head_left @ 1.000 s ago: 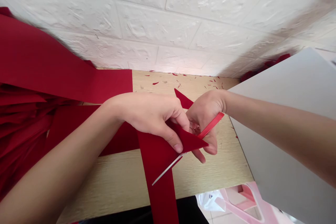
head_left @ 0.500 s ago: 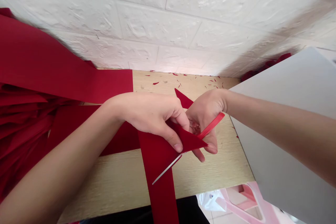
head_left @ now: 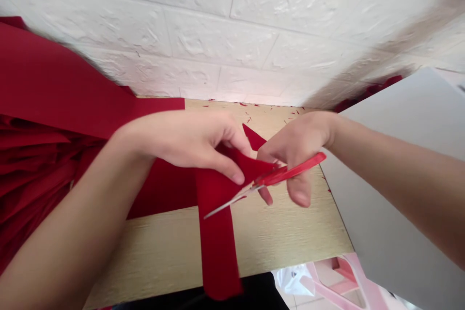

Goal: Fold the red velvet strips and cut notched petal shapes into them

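Through the head camera, the one view I have, the red fabric [head_left: 218,252] is a deep, matte crimson. It runs as a long band across the light wood-grain tabletop [head_left: 163,249], with its free end hanging past the near edge, and it widens into a sharply cut point [head_left: 254,138] between my two hands. More of it lies in heavy folds at the left of the frame, in a heap [head_left: 29,189] spilling over the table's left end.

My left hand [head_left: 185,140] is pinching the cloth, with thumb and fingers closed on the fold near the point. My right hand [head_left: 294,160] is clenched around the red-handled scissors [head_left: 290,169], whose thin metal blade [head_left: 232,203] reaches left, pressed along the fabric's cut edge. I can't tell how far the blades stand apart.

Tiny red snippets [head_left: 247,117] are scattered on the far part of the table, below the white brick-textured wall [head_left: 218,34]. A white board [head_left: 399,131] stands at the right, with red scraps [head_left: 366,94] just behind it. Below the table are a white plastic bag [head_left: 292,281] and a pink plastic frame [head_left: 345,286]. No lettering is legible on any of it.
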`<state>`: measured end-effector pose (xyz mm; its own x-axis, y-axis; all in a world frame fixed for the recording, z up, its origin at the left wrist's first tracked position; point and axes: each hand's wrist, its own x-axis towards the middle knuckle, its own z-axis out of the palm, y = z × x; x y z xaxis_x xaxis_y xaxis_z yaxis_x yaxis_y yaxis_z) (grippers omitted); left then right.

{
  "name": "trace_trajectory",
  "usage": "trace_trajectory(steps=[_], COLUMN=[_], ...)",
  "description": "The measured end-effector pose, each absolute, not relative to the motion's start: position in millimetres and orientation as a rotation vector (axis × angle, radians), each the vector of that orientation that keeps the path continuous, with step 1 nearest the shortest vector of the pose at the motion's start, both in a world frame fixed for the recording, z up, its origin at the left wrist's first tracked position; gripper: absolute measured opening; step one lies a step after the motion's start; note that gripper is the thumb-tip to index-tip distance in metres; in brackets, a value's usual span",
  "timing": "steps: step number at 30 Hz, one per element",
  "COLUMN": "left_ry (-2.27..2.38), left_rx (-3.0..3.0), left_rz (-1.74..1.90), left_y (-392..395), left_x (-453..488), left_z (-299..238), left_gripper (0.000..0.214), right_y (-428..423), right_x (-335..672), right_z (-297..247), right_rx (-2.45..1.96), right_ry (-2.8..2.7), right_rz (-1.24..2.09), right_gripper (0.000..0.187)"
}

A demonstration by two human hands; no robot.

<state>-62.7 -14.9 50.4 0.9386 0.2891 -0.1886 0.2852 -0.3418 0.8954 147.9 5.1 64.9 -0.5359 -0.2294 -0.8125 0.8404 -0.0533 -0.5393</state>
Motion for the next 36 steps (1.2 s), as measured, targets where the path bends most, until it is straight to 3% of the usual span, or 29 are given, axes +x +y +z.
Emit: trace_trajectory(steps=[4,12,25,36], left_ry=[0.671,0.824,0.779,0.779], left_rx=[1.971,2.023,2.024,2.006], left_rz=[0.178,0.319,0.297,0.304], left_y=[-11.5,-14.8,-18.7,-18.5], left_x=[-82.0,-90.1,-86.5,-86.6], left_z=[63.6,67.6,69.3,68.2], left_gripper=[0.017,0.022,0.024,0.022], right_y=[6.3,-65.2,-100.7,-103.5], right_x=[171.9,214.8,192.9,195.0], right_z=[97.7,91.7,71.8,63.7], right_rx=[1.034,1.544,1.611,1.673], right_ry=[1.627,1.786,1.794,1.708], right_rz=[-1.499,-1.481,-1.726,-1.863], right_gripper=[0.064,0.043,0.022,0.017])
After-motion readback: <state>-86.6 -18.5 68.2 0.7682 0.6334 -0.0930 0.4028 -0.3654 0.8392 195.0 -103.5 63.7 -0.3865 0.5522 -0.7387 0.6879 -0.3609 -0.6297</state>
